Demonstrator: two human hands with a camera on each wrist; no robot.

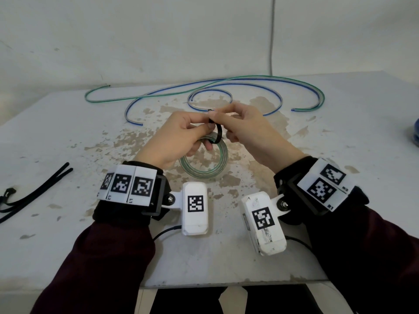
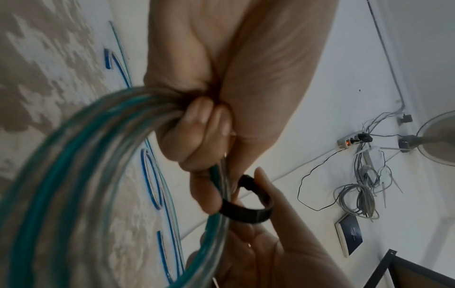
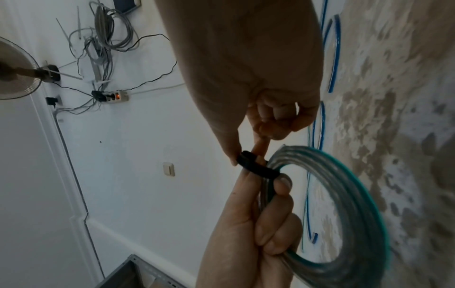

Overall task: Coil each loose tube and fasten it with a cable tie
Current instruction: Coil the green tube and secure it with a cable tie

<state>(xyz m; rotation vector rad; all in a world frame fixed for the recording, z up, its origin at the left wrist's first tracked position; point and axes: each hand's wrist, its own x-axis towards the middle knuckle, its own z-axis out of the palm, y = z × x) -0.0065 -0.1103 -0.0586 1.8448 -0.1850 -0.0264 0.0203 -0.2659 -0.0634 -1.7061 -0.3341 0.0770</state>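
A clear tube with a green stripe is wound into a coil (image 1: 204, 164) (image 2: 74, 175) (image 3: 344, 204) held above the table's middle. My left hand (image 1: 181, 137) (image 2: 209, 136) grips the top of the coil with curled fingers. A black cable tie (image 1: 218, 133) (image 2: 248, 210) (image 3: 256, 167) forms a loop around the bundled turns. My right hand (image 1: 240, 128) (image 3: 258, 120) pinches the tie at its head between thumb and forefinger. Two loose tubes lie farther back: a blue-striped one (image 1: 204, 91) and a green-striped one (image 1: 260, 79).
Spare black cable ties (image 1: 34, 191) lie at the table's left edge. A blue object (image 1: 416, 132) sits at the right edge. The white table (image 1: 68, 132) with worn brown patches ends at a wall behind; a grey cable (image 1: 272, 35) runs down that wall.
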